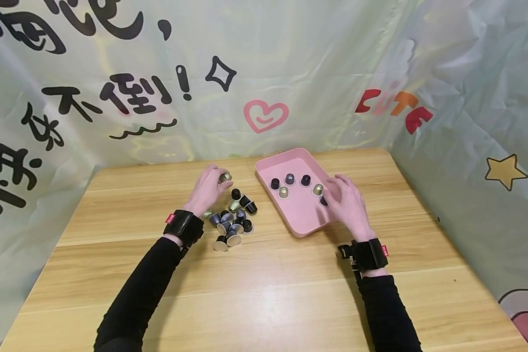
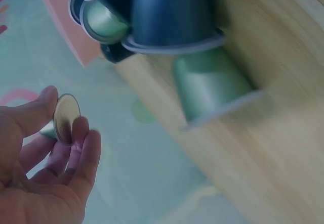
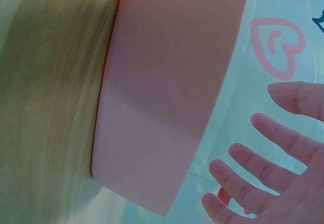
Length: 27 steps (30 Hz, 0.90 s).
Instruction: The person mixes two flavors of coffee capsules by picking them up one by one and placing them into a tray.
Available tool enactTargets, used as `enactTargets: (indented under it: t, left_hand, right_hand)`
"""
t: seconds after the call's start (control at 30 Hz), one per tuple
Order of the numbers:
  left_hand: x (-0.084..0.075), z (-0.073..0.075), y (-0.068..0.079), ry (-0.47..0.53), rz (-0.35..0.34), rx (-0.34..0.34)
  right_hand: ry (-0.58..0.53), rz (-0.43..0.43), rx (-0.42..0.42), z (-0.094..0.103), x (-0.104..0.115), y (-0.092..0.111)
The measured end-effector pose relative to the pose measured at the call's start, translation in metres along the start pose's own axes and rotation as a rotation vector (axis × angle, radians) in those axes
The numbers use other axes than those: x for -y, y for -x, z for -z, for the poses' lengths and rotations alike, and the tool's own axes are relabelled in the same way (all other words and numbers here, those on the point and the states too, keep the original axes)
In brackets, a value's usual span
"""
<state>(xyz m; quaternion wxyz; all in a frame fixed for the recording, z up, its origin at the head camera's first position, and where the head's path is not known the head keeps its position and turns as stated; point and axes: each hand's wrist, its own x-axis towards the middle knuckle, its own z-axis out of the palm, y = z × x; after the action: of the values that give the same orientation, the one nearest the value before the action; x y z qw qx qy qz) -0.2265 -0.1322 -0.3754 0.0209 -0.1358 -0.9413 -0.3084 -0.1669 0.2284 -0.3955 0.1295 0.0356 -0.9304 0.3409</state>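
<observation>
My left hand (image 1: 205, 189) pinches a light green coffee capsule (image 1: 225, 177) between thumb and fingers; in the left wrist view the capsule's round foil lid (image 2: 67, 119) faces the camera. Just below that hand lies a loose heap of coffee capsules (image 1: 233, 238) in black, blue-grey and green, some upright and some tipped over. My right hand (image 1: 347, 203) is over the right edge of the pink tray (image 1: 297, 215), its fingers spread and holding nothing. Several capsules stand lid-down in the tray, among them a black one (image 1: 305, 180) and a gold one (image 1: 318, 189). One dark capsule is partly hidden by the right hand.
The wooden table (image 1: 268, 293) reaches back to a printed cloth backdrop (image 1: 325, 88) behind and on the right. The tray's raised wall (image 3: 152, 82) fills much of the right wrist view. Both wrists wear black straps with cameras.
</observation>
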Motion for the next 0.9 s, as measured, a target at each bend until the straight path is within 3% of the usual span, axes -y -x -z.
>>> enactTargets:
  t: [0.33,0.6,0.9]
  left_hand:
    - [-0.026,-0.008,-0.005,0.031,-0.092,-0.029]
    - [-0.048,-0.017,-0.011,0.086,-0.160,-0.013]
    - [-0.054,-0.031,-0.033,0.093,-0.176,-0.013]
  right_hand:
    - [0.005,0.005,-0.017,0.002,-0.002,-0.001]
    - [0.006,-0.001,-0.014,0.003,-0.003,-0.001]
    - [-0.003,0.013,-0.015,0.002,-0.003,0.000]
